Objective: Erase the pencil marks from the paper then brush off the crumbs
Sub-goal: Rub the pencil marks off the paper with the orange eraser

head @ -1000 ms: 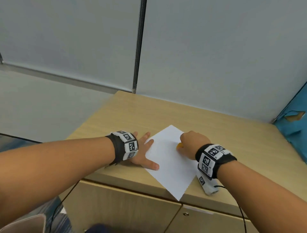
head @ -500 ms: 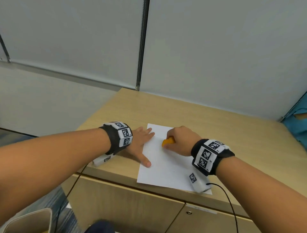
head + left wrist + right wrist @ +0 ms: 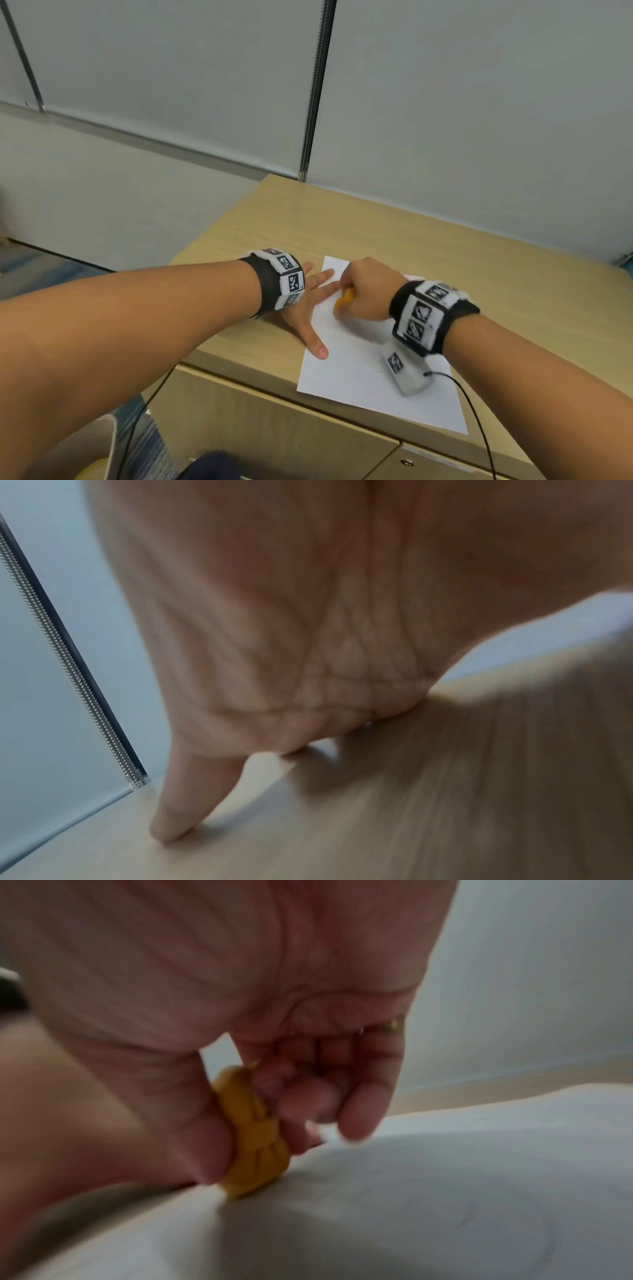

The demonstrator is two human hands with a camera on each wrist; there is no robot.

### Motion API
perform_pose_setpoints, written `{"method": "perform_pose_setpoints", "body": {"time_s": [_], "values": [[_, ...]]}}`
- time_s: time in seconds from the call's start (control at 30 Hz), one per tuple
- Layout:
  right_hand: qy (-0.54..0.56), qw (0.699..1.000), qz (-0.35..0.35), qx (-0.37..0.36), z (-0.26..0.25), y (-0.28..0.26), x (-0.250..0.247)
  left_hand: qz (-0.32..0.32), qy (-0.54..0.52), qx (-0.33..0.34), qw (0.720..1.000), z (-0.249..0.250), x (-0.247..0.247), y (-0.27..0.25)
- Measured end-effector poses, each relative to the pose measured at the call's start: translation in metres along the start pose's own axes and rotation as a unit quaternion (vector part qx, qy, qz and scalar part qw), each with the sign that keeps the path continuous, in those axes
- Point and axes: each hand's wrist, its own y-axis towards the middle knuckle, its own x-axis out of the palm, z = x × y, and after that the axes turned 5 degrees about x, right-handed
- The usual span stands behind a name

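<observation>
Setting: Grey partition panels back a light wood cabinet top; cupboard doors show at 6 o'clock below its front edge.
Paper: one white paper lies flat toward the cabinet's near edge, its lower corner at about 5 o'clock; faint curved pencil marks show on it in the right wrist view.
Left hand: the left hand lies spread and flat at 9 o'clock of the sheet, fingers straight, thumb and fingertips pinning the paper's left margin, grasping nothing.
Right hand: the right hand is clenched round an orange eraser, thumb one side, curled fingers the other, its lower edge pressed on the sheet toward the far left part.
Handling, paper: judged thin, light and quick to crease or slide; best held by flat pressure beside the rubbed patch, as the left hand does.
Handling, eraser: judged small, soft and grippy; a pinch low on its sides should keep it from folding over.
Wristbands: both wrists carry black bands with black-and-white square coded markers; no readable words or brand.
Crumbs: none can be made out.
</observation>
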Motion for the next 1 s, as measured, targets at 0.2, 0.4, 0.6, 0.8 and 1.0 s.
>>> {"method": "perform_pose_setpoints", "body": {"time_s": [0.2,0.4,0.6,0.8,1.0], "values": [[-0.006,0.999,-0.036,-0.023,0.004,-0.001,-0.001,0.008,-0.013,0.002,1.000,0.000,0.001,-0.003],[-0.006,0.999,-0.030,-0.028,-0.002,-0.004,0.005,0.000,0.000,-0.007,1.000,0.003,-0.002,-0.003],[0.032,0.998,0.022,0.056,0.022,0.013,-0.004,0.006,-0.015,-0.005,1.000,0.001,0.000,0.000],[0.052,0.997,-0.059,-0.016,-0.007,-0.007,0.006,0.004,-0.005,-0.010,1.000,0.003,-0.002,-0.003],[0.013,1.000,-0.006,0.024,0.001,0.009,-0.001,0.010,-0.005,-0.002,1.000,0.002,-0.001,-0.001]]}}
